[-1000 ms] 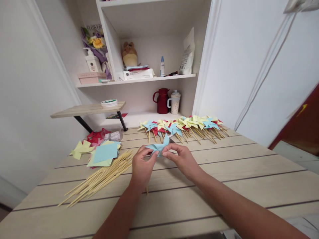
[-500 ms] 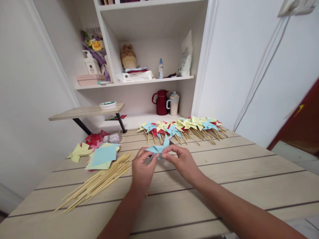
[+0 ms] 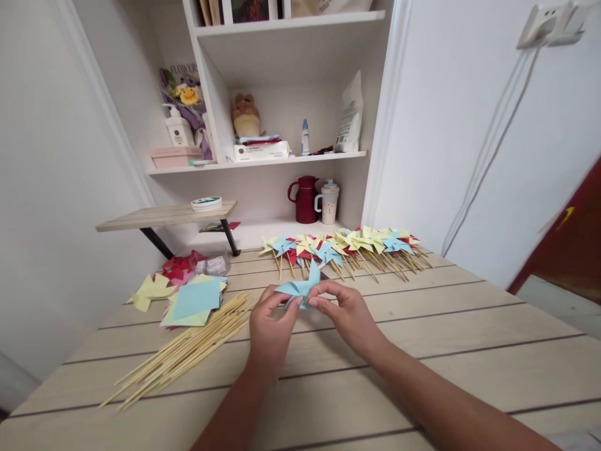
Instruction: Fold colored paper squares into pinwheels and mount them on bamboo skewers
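Both hands sit slightly lower in view than earlier, pinch unchanged. Left hand (image 3: 268, 327) and right hand (image 3: 348, 315) both pinch the blue paper pinwheel (image 3: 297, 289), held just above the table (image 3: 422, 351), near centre; fingertips meet at its folded middle, one blade pointing up. To do it well, judged: keep corners gathered at the centre, press lightly, don't crease blades. Left of the hands lies a bundle of bamboo sticks (image 3: 183, 351), then paper squares (image 3: 195, 299). Farther back, a row of finished pinwheels (image 3: 342, 244). Beyond, shelf with red jug (image 3: 305, 199) and a cup (image 3: 328, 201)
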Demonstrator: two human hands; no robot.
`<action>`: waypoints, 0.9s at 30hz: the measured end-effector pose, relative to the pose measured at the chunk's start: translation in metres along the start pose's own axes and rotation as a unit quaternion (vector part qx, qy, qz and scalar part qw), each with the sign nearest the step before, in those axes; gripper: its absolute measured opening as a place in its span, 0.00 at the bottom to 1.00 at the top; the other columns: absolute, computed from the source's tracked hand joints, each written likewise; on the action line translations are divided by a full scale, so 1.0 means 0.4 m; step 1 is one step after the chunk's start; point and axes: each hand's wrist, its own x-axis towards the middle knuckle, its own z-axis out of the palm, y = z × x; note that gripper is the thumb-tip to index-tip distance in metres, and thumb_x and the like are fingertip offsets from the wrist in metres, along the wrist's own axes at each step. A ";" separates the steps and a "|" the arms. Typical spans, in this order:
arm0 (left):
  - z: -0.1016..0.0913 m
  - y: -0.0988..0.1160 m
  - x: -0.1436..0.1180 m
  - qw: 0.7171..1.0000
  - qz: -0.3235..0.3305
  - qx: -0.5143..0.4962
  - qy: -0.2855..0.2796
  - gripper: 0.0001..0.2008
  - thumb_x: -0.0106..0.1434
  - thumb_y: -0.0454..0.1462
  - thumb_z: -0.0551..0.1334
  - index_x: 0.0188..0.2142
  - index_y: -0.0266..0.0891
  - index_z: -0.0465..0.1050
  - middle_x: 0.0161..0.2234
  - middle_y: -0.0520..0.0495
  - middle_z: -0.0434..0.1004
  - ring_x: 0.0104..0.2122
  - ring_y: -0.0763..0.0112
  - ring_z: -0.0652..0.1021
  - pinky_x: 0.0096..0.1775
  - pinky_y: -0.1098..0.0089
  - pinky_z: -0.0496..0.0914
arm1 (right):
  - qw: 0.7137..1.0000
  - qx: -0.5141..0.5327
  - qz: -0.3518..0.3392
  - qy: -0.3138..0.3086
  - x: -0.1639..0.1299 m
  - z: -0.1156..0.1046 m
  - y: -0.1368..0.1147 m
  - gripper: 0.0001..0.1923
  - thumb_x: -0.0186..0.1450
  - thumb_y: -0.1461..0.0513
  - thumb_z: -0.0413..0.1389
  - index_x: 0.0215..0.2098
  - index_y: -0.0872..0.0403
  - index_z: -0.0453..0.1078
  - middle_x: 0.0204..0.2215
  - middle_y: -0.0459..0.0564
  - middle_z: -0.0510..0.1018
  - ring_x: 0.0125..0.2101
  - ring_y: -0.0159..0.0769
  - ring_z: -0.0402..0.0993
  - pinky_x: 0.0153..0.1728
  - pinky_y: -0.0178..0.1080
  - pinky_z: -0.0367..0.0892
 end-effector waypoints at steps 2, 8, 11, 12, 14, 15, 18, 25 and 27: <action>0.000 0.001 0.000 1.000 0.012 0.005 0.002 0.04 0.58 0.34 0.66 0.26 0.40 0.78 0.28 0.49 0.76 0.31 0.69 0.77 0.35 0.71 0.71 | 1.000 -0.001 0.000 -0.001 0.000 -0.001 0.002 0.06 0.60 0.58 0.61 0.28 0.51 0.74 0.29 0.44 0.77 0.34 0.37 0.72 0.41 0.39 0.63; 0.002 0.005 -0.007 0.995 0.085 0.049 0.018 0.04 0.59 0.32 0.65 0.28 0.40 0.78 0.31 0.48 0.78 0.32 0.69 0.77 0.35 0.71 0.71 | 1.000 -0.011 -0.006 0.002 -0.004 0.002 0.002 0.05 0.61 0.58 0.61 0.29 0.51 0.74 0.30 0.44 0.77 0.35 0.36 0.72 0.41 0.38 0.64; 0.003 0.006 -0.012 0.988 0.128 0.086 0.028 0.05 0.59 0.31 0.64 0.29 0.40 0.78 0.31 0.48 0.77 0.32 0.69 0.78 0.35 0.71 0.71 | 1.000 -0.018 -0.011 0.020 -0.008 0.006 -0.003 0.05 0.61 0.59 0.61 0.29 0.51 0.73 0.29 0.44 0.78 0.34 0.36 0.72 0.40 0.38 0.65; 0.004 0.007 -0.014 0.985 0.139 0.100 0.032 0.05 0.59 0.30 0.64 0.29 0.40 0.78 0.31 0.48 0.77 0.32 0.69 0.77 0.35 0.71 0.71 | 0.999 -0.021 -0.014 0.027 -0.009 0.008 -0.005 0.05 0.61 0.59 0.61 0.29 0.51 0.73 0.29 0.45 0.78 0.34 0.37 0.72 0.39 0.38 0.65; 0.005 0.009 -0.016 0.979 0.156 0.124 0.043 0.05 0.59 0.30 0.64 0.29 0.40 0.77 0.31 0.49 0.76 0.32 0.69 0.77 0.35 0.70 0.71 | 0.999 -0.025 -0.024 0.039 -0.012 0.012 -0.008 0.05 0.61 0.59 0.61 0.28 0.51 0.73 0.29 0.45 0.78 0.34 0.37 0.73 0.39 0.39 0.66; 0.006 0.010 -0.017 0.977 0.162 0.132 0.050 0.05 0.59 0.29 0.64 0.29 0.40 0.77 0.31 0.49 0.76 0.32 0.69 0.77 0.35 0.70 0.71 | 0.998 -0.028 -0.028 0.044 -0.013 0.015 -0.009 0.05 0.61 0.59 0.61 0.28 0.51 0.73 0.29 0.46 0.78 0.34 0.38 0.73 0.39 0.39 0.66; 0.008 0.011 -0.018 0.973 0.169 0.142 0.063 0.06 0.59 0.29 0.64 0.29 0.40 0.77 0.30 0.50 0.76 0.32 0.70 0.77 0.34 0.71 0.71 | 0.997 -0.015 -0.036 0.062 -0.014 0.025 -0.007 0.04 0.60 0.60 0.61 0.31 0.50 0.71 0.31 0.46 0.77 0.35 0.38 0.73 0.39 0.40 0.67; 0.008 0.005 -0.020 0.972 0.167 0.146 0.074 0.06 0.58 0.28 0.64 0.30 0.40 0.77 0.29 0.51 0.76 0.31 0.71 0.77 0.34 0.72 0.71 | 0.996 0.047 -0.020 0.071 -0.008 0.032 -0.002 0.33 0.59 0.62 0.63 0.61 0.46 0.58 0.26 0.41 0.75 0.36 0.39 0.74 0.48 0.45 0.65; 0.007 0.005 -0.020 0.973 0.168 0.141 0.072 0.06 0.59 0.29 0.65 0.31 0.41 0.77 0.30 0.51 0.76 0.31 0.71 0.77 0.34 0.72 0.71 | 0.996 0.071 -0.001 0.060 -0.005 0.029 0.003 0.39 0.59 0.61 0.64 0.65 0.46 0.54 0.27 0.41 0.76 0.34 0.37 0.73 0.48 0.45 0.65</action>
